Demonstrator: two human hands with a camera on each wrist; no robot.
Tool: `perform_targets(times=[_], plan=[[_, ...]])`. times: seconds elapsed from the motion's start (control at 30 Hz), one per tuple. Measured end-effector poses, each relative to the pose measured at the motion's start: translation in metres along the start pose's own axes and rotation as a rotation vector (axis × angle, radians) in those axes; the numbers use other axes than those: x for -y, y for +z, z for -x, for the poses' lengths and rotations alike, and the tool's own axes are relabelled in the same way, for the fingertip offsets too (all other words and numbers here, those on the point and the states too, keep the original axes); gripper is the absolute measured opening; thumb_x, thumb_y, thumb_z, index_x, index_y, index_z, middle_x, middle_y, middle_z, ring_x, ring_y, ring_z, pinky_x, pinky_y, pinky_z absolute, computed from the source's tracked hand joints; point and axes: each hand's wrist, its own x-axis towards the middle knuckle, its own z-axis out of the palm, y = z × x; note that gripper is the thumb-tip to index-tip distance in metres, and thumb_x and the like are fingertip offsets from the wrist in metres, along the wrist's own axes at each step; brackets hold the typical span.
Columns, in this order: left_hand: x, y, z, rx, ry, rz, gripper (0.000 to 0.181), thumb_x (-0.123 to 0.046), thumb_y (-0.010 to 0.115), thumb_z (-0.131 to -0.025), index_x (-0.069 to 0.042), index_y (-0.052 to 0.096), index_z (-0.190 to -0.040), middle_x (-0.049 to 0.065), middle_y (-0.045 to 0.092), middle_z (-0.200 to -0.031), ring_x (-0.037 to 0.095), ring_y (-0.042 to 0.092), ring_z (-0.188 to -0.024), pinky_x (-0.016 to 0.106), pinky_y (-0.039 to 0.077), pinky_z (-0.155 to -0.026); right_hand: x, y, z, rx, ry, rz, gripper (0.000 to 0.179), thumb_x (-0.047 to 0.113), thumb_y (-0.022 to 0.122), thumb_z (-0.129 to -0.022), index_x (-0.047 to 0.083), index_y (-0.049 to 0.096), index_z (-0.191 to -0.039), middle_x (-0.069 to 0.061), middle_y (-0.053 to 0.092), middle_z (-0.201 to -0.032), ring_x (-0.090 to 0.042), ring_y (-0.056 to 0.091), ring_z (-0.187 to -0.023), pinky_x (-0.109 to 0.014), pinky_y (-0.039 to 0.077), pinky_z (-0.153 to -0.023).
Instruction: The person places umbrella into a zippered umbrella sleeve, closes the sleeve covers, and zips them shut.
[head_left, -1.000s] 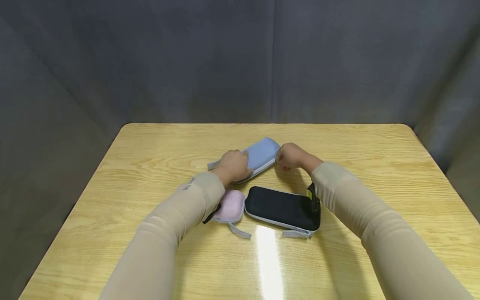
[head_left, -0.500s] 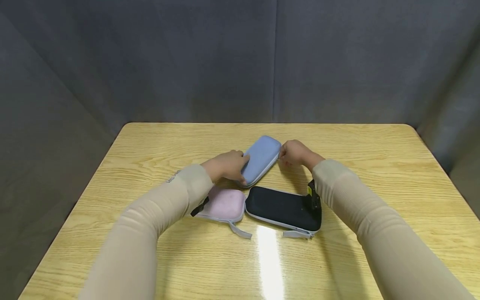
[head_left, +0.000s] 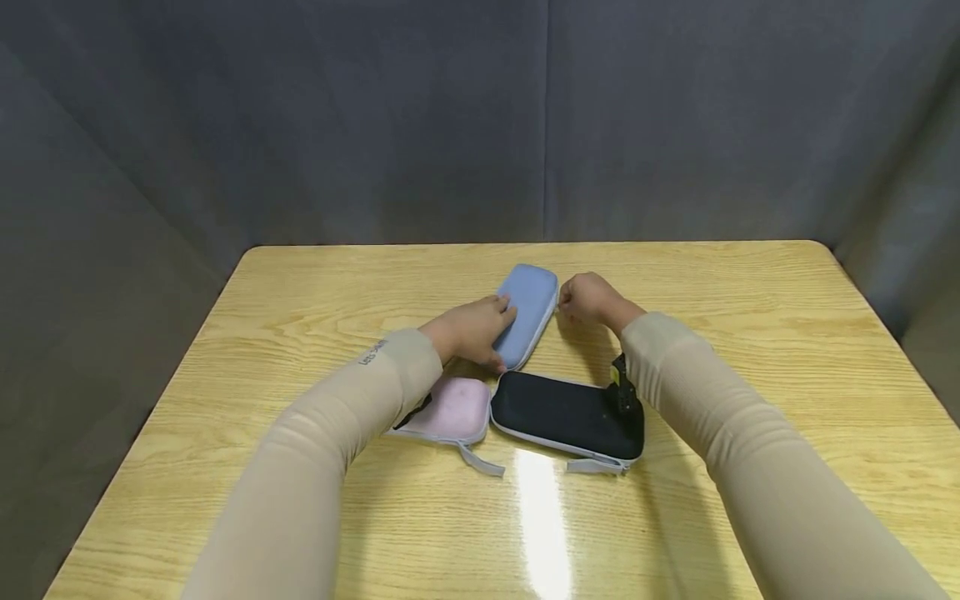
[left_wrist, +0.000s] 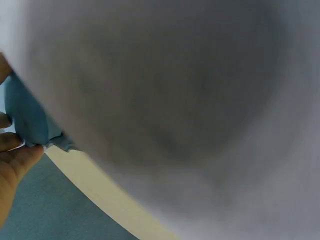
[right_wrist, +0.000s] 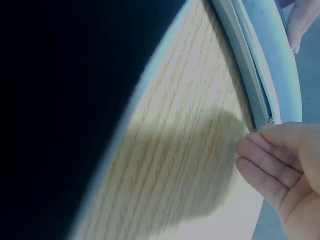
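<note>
A light blue zip case (head_left: 528, 304) lies slanted near the back of the table. My left hand (head_left: 474, 327) holds its left side, fingers spread over the top and thumb low at the near end. At the case's right edge, my right hand (head_left: 588, 298) pinches the zip's slider (right_wrist: 271, 120) between thumb and curled fingers. The zip line (right_wrist: 250, 55) runs along the case's side in the right wrist view. A pink zip case (head_left: 457, 407) lies below my left wrist, partly hidden by the sleeve. Blurred surface fills most of the left wrist view.
A black zip case (head_left: 566, 414) lies in front of my right hand, right beside the pink one. Grey pull straps (head_left: 480, 461) stick out from both toward me. The wooden table (head_left: 750, 333) ends at a dark curtain (head_left: 375, 125).
The blue case has turned to stand more upright in the head view, its far end swinging away. My left hand has shifted its hold; my right hand has moved slightly farther back at the edge.
</note>
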Motion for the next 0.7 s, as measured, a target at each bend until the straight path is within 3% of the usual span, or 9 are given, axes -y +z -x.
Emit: perform_targets(times=[0.17, 0.37, 0.6, 0.7], plan=[[-0.004, 0.003, -0.002, -0.026, 0.004, 0.005, 0.087, -0.047, 0.06, -0.075, 0.002, 0.02, -0.135, 0.022, 0.017, -0.138, 0.032, 0.018, -0.125, 0.031, 0.018, -0.101, -0.001, -0.001, 0.005, 0.04, 0.057, -0.099, 0.018, 0.0, 0.053, -0.082, -0.003, 0.056, -0.065, -0.013, 0.061, -0.067, -0.023, 0.059, -0.06, -0.027, 0.045, -0.054], [-0.006, 0.004, -0.009, -0.033, -0.019, -0.003, 0.088, -0.051, 0.057, -0.076, 0.003, 0.02, -0.135, 0.023, 0.018, -0.137, 0.033, 0.019, -0.125, 0.032, 0.018, -0.101, 0.0, 0.003, 0.007, 0.071, 0.073, -0.189, 0.012, -0.002, 0.055, -0.08, -0.005, 0.061, -0.07, -0.013, 0.062, -0.07, -0.024, 0.06, -0.062, -0.028, 0.049, -0.055], [-0.015, 0.004, -0.017, -0.021, -0.093, 0.019, 0.092, -0.053, 0.058, -0.074, 0.004, 0.02, -0.135, 0.023, 0.019, -0.137, 0.032, 0.019, -0.125, 0.033, 0.02, -0.101, 0.002, 0.007, 0.013, 0.078, 0.103, -0.184, 0.013, -0.002, 0.053, -0.081, -0.005, 0.061, -0.072, -0.013, 0.062, -0.07, -0.023, 0.06, -0.062, -0.028, 0.048, -0.054], [-0.019, 0.004, -0.022, -0.05, -0.108, 0.023, 0.089, -0.053, 0.057, -0.074, 0.007, 0.025, -0.132, 0.024, 0.026, -0.133, 0.032, 0.026, -0.122, 0.033, 0.023, -0.099, 0.003, 0.009, 0.016, 0.096, 0.101, -0.191, 0.011, -0.003, 0.055, -0.08, -0.004, 0.061, -0.071, -0.011, 0.062, -0.068, -0.021, 0.06, -0.06, -0.027, 0.048, -0.053]])
